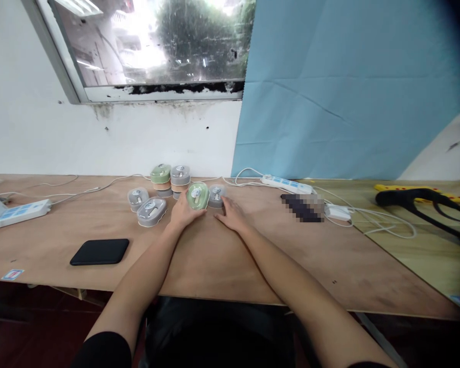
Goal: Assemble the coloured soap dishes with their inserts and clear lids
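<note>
The left hand has its fingers curled around the left side of a green box, the thumb lying along the near edge, so it has the box in its grasp. The box sits toward the back of the tabletop, directly in front of the person. It is a rounded oblong with a soft, pale green top, edged by a lighter rim; on that top are a whitish round mark and a slim, light-coloured shape below it (too small to make out further).

Just beside it on the right stands a grey box, with a similar round mark on its top. The right hand is at that box's right side, its fingers parted and the thumb stretched out in front, not closed around anything; whether the fingertips touch the box I cannot tell.

Behind and to the left are a green-topped stack and a grey-topped stack, side by side, both showing a tan band lower down. Farther left, a small grey box stands by an oblong grey box, near a black phone.
</note>
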The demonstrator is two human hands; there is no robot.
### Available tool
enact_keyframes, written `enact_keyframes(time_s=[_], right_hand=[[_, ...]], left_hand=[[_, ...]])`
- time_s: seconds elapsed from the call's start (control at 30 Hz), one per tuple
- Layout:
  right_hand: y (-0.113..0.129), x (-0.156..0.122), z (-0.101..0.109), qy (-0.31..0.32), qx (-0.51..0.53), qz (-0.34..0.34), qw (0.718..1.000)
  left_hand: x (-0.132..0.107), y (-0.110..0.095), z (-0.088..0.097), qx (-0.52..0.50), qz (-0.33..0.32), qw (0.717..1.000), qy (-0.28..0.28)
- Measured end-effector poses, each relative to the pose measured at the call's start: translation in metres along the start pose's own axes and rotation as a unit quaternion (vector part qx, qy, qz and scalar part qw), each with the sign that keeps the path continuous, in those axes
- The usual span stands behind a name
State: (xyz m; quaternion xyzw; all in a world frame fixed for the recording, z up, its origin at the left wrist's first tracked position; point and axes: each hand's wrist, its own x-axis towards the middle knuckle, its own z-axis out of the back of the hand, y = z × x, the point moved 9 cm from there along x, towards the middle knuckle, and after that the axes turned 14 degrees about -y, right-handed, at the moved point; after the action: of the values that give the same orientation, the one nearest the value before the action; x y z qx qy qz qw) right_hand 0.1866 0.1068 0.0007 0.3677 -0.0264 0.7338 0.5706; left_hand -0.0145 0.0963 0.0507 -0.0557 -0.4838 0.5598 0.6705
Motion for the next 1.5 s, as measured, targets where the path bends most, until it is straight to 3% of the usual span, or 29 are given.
enact_keyframes(time_s=[0.2, 0.3, 0.43, 0.73, 0.97, 1.23, 1.33, 1.5], right_hand=[[0.023, -0.004, -0.002, -0.002, 0.036, 0.054, 0.998], [0.031, -0.006, -0.007, -0.002, 0.064, 0.08, 0.995], [0.025, -0.006, -0.011, -0.011, 0.082, 0.046, 0.996], [0.027, 0.002, -0.012, -0.002, 0.073, 0.033, 0.997], [0.026, 0.022, -0.021, 0.003, 0.055, -0.01, 0.998], [0.014, 0.036, -0.028, -0.047, -0.045, -0.117, 0.991], [0.019, 0.034, -0.026, -0.061, -0.041, -0.108, 0.991], [0.04, 0.025, -0.021, -0.048, 0.014, -0.037, 0.998]], left_hand=[[0.003, -0.007, -0.012, 0.005, 0.004, 1.0, -0.008], [0.008, -0.004, -0.019, 0.012, 0.025, 0.999, -0.04], [0.009, 0.004, -0.027, 0.021, 0.062, 0.995, -0.075], [0.005, -0.006, -0.044, -0.019, -0.036, 0.998, -0.049], [0.015, 0.016, -0.049, -0.053, 0.04, 0.997, -0.029], [0.01, 0.031, -0.032, 0.01, 0.116, 0.991, -0.068], [0.007, 0.03, -0.031, 0.019, 0.132, 0.99, -0.048], [0.002, 0.024, -0.035, -0.003, 0.129, 0.991, -0.021]])
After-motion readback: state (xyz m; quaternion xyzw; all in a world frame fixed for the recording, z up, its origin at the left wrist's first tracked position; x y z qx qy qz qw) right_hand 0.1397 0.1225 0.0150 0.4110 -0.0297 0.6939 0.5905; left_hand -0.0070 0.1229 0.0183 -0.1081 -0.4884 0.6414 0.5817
